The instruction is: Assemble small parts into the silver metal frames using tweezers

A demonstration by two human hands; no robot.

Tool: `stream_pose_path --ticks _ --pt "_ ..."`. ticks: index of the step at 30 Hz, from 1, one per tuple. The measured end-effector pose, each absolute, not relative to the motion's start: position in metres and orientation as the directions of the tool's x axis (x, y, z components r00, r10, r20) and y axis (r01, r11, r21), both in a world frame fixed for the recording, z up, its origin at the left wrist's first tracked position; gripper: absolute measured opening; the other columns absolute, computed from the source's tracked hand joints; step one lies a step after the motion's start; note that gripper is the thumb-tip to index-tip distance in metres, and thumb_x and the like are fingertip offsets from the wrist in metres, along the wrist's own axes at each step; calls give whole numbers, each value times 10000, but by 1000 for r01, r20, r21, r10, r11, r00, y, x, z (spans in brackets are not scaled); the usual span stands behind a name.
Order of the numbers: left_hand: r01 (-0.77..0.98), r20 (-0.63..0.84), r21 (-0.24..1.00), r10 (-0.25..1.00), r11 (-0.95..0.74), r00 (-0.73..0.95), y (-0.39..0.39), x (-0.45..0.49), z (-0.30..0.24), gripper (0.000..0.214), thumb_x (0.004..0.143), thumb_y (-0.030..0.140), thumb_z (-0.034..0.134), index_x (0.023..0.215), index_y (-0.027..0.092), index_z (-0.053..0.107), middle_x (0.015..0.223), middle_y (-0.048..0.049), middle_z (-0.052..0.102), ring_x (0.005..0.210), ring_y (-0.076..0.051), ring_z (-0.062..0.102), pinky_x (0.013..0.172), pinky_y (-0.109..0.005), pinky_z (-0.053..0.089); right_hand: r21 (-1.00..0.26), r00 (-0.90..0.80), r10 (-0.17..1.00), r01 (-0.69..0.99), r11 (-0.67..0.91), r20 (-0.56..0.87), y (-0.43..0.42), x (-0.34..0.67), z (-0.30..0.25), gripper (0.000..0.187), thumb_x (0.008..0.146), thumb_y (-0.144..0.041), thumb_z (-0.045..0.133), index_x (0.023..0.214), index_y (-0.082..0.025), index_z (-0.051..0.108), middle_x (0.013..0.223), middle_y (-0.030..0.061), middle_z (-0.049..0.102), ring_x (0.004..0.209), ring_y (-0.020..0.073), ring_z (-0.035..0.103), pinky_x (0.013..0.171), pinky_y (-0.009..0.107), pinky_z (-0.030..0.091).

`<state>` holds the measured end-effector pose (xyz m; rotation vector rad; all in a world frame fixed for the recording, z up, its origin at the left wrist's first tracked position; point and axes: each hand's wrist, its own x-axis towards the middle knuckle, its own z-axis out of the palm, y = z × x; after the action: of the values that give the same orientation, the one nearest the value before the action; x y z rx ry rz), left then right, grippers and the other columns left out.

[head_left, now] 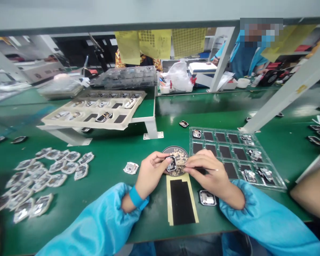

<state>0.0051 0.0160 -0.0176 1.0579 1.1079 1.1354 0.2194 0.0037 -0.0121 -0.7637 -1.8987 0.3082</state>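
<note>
My left hand (149, 170) pinches a small square watch-like case (171, 164) between thumb and fingers, just above a round speckled dish (179, 155). My right hand (209, 172) is closed on thin tweezers (185, 166), whose tip touches the case. Both arms wear blue sleeves, and a blue band circles my left wrist. In front of the hands lies a black rectangular pad on yellowish backing (181, 201), with another square case (207, 198) beside it.
A clear tray (236, 156) with dark pockets and a few cases lies at right. Several bagged parts (37, 177) spread at left, one loose (131, 168). A beige tray (96, 112) rests on a white stand. Another person's arm (312, 192) reaches in at right; other workers stand behind.
</note>
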Motion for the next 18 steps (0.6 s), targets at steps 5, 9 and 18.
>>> stream_pose_path --ticks 5,9,18 --pt "-181 -194 962 978 205 80 17 4 -15 409 734 405 845 958 119 656 773 -42 738 661 -158 696 632 -294 631 -457 -354 584 382 803 730 0 220 -15 250 841 -104 769 1025 -253 690 1006 10 776 877 195 653 817 413 471" --pt "-119 -157 978 982 170 107 18 1 -14 368 775 400 813 989 139 664 847 -61 758 739 -168 707 668 -267 609 -764 -159 796 224 605 584 7 217 -20 87 847 -191 780 885 -236 717 916 20 763 896 196 677 841 396 515" --pt "208 -71 978 950 7 303 20 -5 -6 323 806 433 764 999 175 743 936 -84 768 828 -204 714 712 -247 576 -973 -491 863 -232 0 117 23 234 -12 347 711 -393 874 848 -141 680 899 56 755 862 171 722 850 339 563"
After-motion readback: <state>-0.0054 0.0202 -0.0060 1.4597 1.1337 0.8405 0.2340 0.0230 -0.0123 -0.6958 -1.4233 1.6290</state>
